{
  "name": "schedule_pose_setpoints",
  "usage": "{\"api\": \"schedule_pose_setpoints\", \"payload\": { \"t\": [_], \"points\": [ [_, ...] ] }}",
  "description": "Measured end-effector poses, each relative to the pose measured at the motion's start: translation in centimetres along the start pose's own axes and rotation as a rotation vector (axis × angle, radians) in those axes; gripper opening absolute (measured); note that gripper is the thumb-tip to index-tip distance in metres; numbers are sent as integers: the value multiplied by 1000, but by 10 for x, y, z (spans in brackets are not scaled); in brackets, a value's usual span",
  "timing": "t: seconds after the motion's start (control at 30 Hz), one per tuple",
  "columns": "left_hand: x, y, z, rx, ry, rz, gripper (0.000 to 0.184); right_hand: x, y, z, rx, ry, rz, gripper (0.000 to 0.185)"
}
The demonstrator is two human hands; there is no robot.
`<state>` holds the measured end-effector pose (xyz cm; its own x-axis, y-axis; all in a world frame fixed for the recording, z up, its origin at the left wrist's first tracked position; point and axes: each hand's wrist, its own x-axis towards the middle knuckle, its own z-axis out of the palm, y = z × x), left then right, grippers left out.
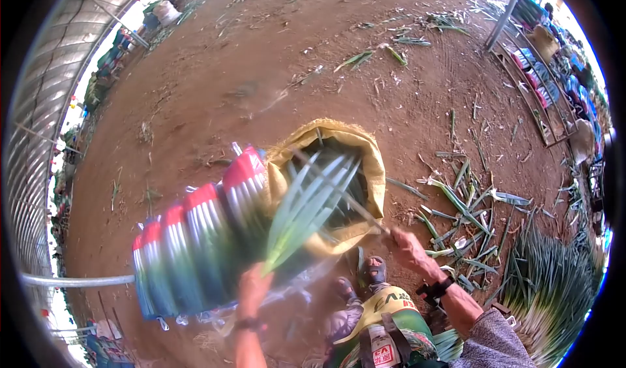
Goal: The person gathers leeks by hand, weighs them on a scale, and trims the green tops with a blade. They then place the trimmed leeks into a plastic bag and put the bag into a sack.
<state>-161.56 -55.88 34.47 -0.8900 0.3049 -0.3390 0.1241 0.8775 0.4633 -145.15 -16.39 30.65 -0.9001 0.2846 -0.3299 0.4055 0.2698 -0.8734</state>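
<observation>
My left hand (256,284), blurred by motion, is closed around the lower end of a green onion (305,201). Its long leaves fan up and rightward over the mouth of a yellow sack (373,166). In my right hand (412,254) is the near end of a long, thin, blade-like stick (349,199); blur hides its exact kind. The stick slants across the sack opening and passes by the leaves; whether they touch I cannot tell. Dark green leaves (339,147) lie inside the sack. Left of it are plastic-wrapped bundles of green onions (195,231) with red tops.
A heap of loose green onions (544,270) lies at the right. Cut leaves (466,205) litter the brown dirt floor (215,87). A metal pole (81,280) reaches in from the left. A metal frame (528,94) stands at the upper right.
</observation>
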Motion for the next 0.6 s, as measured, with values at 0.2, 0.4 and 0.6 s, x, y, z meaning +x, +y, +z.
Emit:
{"api": "schedule_pose_setpoints", "payload": {
  "t": [0.2, 0.4, 0.6],
  "points": [
    [2, -4, 1, 21, 18, 5, 32, 9, -72, -8, 73, 306, -426, 17],
    [-2, 3, 2, 127, -19, 26, 31, -2, 106, 30, -316, -74, 105, 25],
    [-4, 2, 13, 155, -67, 26, 33, -9, 49, 1, 38, -216, 178, 28]
  ]
}}
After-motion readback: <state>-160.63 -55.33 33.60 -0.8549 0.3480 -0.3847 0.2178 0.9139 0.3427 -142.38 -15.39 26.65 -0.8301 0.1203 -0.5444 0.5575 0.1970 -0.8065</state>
